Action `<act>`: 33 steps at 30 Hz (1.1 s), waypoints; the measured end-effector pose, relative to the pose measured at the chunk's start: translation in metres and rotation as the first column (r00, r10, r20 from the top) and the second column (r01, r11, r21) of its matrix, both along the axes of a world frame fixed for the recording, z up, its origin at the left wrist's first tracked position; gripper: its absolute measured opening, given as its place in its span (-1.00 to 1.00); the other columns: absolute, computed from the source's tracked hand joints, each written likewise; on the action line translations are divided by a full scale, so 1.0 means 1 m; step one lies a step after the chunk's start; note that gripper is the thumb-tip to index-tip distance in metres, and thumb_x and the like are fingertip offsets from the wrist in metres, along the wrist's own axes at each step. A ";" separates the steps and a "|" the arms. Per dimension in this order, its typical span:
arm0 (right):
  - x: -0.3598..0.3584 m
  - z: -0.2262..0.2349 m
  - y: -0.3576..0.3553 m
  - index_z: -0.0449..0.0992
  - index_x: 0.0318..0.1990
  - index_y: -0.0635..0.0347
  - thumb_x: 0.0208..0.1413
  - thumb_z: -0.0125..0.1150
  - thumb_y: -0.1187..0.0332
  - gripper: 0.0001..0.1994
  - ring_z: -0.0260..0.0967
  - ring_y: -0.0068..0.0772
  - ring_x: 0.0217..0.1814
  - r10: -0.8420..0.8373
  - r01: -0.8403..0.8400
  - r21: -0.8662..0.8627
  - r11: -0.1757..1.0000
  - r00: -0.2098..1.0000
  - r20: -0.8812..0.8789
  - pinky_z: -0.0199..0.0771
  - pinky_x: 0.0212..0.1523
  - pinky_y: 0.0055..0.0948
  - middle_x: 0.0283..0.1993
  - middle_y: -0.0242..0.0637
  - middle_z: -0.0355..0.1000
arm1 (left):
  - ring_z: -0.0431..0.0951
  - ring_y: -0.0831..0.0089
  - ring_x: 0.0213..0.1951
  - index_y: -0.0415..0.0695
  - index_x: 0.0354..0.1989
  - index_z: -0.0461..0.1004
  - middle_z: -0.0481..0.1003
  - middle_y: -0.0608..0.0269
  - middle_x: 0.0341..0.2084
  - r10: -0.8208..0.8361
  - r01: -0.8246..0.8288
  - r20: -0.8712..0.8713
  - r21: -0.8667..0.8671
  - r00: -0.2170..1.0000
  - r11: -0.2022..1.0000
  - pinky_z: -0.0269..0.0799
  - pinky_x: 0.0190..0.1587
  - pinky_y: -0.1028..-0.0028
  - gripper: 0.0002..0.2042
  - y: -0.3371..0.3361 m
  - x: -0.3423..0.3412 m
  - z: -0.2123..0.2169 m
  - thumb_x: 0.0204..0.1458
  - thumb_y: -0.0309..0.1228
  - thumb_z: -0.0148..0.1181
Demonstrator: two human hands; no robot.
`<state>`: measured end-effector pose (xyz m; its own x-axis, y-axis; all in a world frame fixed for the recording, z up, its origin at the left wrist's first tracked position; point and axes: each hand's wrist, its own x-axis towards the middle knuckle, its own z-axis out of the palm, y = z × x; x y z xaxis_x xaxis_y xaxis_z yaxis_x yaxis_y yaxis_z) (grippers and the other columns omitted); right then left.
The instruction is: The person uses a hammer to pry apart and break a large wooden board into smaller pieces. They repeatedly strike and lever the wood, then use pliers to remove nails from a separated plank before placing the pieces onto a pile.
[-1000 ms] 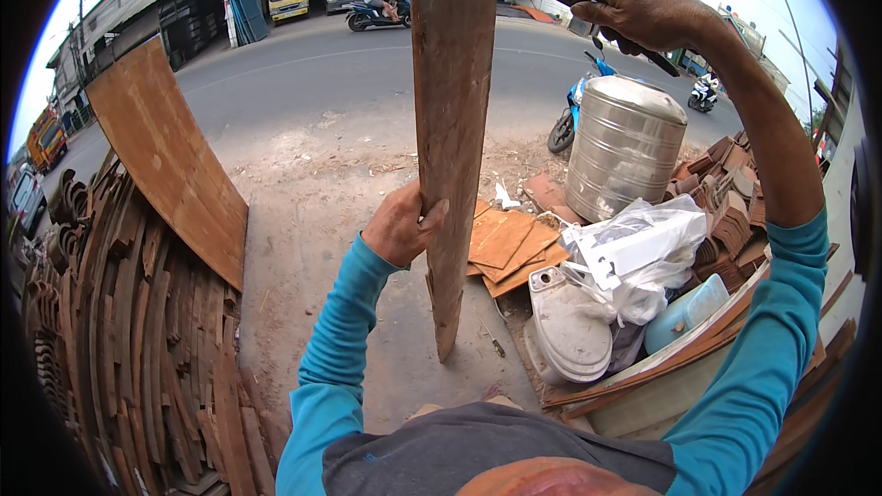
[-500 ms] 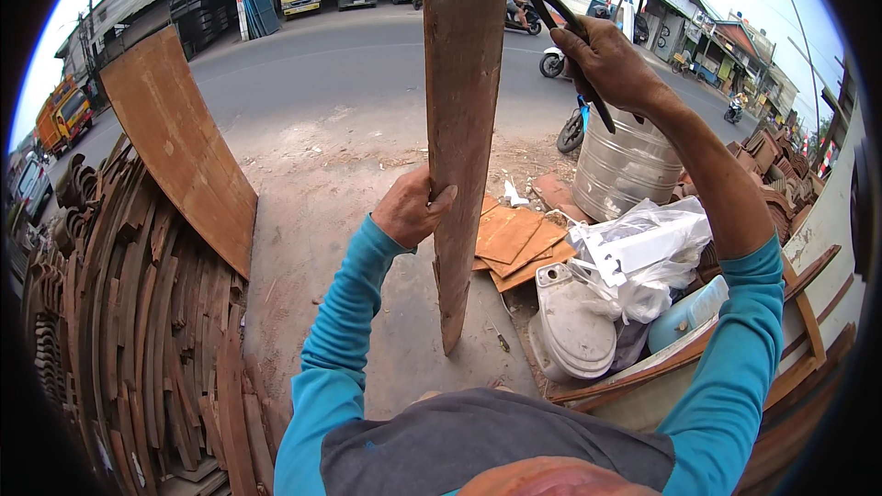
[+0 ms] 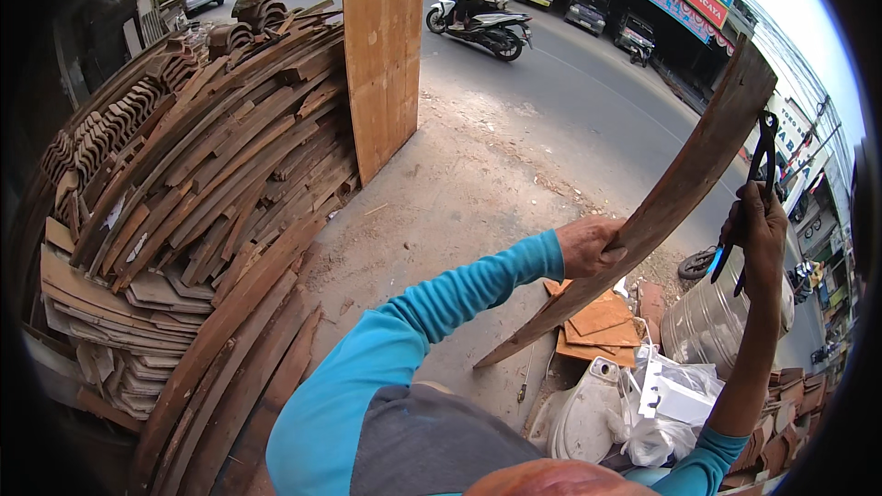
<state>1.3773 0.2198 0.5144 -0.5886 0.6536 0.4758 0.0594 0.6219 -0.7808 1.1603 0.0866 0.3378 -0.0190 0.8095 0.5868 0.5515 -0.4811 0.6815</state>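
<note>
A long, weathered wooden plank [image 3: 675, 184] stands on end before me, leaning up to the right with its lower tip near the ground. My left hand [image 3: 593, 246] is closed around its edge at mid-height, thumb on the near face. Higher up on the right, my right hand [image 3: 758, 220] grips the handles of black pincers [image 3: 766, 142]. Their jaws are at the plank's right edge near its top; whether they bite on a nail is too small to tell.
To the left lies a big stack of old boards [image 3: 239, 156] beside roof tiles [image 3: 110, 129] and an upright plywood sheet [image 3: 384, 55]. On the right are a toilet [image 3: 583, 413], plywood pieces [image 3: 602, 321], a white plastic bag [image 3: 666, 436] and a metal drum [image 3: 689, 321]. A motorbike [image 3: 478, 18] passes on the road.
My view has swung left, so the plank and both hands now appear farther right and the plank slants. Both grips stay the same. A motorbike and rider show on the road by the plywood sheet.
</note>
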 end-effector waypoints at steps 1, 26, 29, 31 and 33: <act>0.002 0.015 0.006 0.44 -0.12 0.21 0.41 0.11 0.10 -0.69 0.41 -0.59 -0.53 0.000 -0.002 0.023 1.000 0.997 0.072 0.46 -0.48 -0.52 -0.45 -0.42 0.39 | 0.59 -0.17 -0.16 -0.29 0.04 0.40 0.55 -0.26 -0.24 0.019 -0.019 0.003 -0.031 1.000 0.999 0.50 -0.06 0.05 -0.72 -0.008 -0.006 0.002 0.20 -0.43 0.11; 0.004 -0.114 0.034 0.36 -0.28 0.23 0.48 -0.03 0.14 -0.66 0.42 -0.61 -0.55 0.141 -0.109 -0.253 0.961 0.983 0.115 0.50 -0.50 -0.52 -0.52 -0.43 0.35 | 0.67 0.28 -0.30 -0.41 -0.03 0.50 0.65 -0.09 -0.29 0.215 -0.208 0.042 -0.124 0.976 0.970 0.59 -0.18 0.31 -0.74 0.022 -0.013 0.005 0.28 -0.42 0.14; 0.012 -0.101 0.045 0.39 -0.26 0.24 0.47 -0.01 0.12 -0.65 0.52 -0.53 -0.40 0.141 -0.099 -0.256 0.962 0.978 0.153 0.59 -0.28 -0.43 -0.45 -0.37 0.43 | 0.66 0.29 -0.30 -0.41 -0.02 0.49 0.65 -0.08 -0.28 0.207 -0.198 0.084 -0.098 0.975 0.975 0.59 -0.18 0.31 -0.73 0.038 -0.015 0.001 0.29 -0.41 0.15; 0.014 -0.100 0.056 0.41 -0.25 0.25 0.48 -0.02 0.11 -0.64 0.55 -0.50 -0.29 0.168 -0.116 -0.263 0.958 0.968 0.184 0.61 -0.15 -0.37 -0.40 -0.32 0.50 | 0.65 0.29 -0.29 -0.41 -0.01 0.49 0.65 -0.08 -0.26 0.216 -0.203 0.106 -0.125 0.970 0.971 0.58 -0.17 0.30 -0.72 0.045 -0.015 0.000 0.29 -0.40 0.15; 0.021 -0.107 0.059 0.44 -0.21 0.26 0.48 -0.03 0.12 -0.64 0.55 -0.51 -0.25 0.174 -0.112 -0.269 0.957 0.960 0.218 0.59 -0.13 -0.39 -0.36 -0.31 0.52 | 0.66 0.28 -0.26 -0.41 0.00 0.49 0.65 -0.09 -0.23 0.242 -0.214 0.119 -0.208 0.963 0.954 0.58 -0.14 0.30 -0.71 0.049 -0.015 0.003 0.29 -0.39 0.14</act>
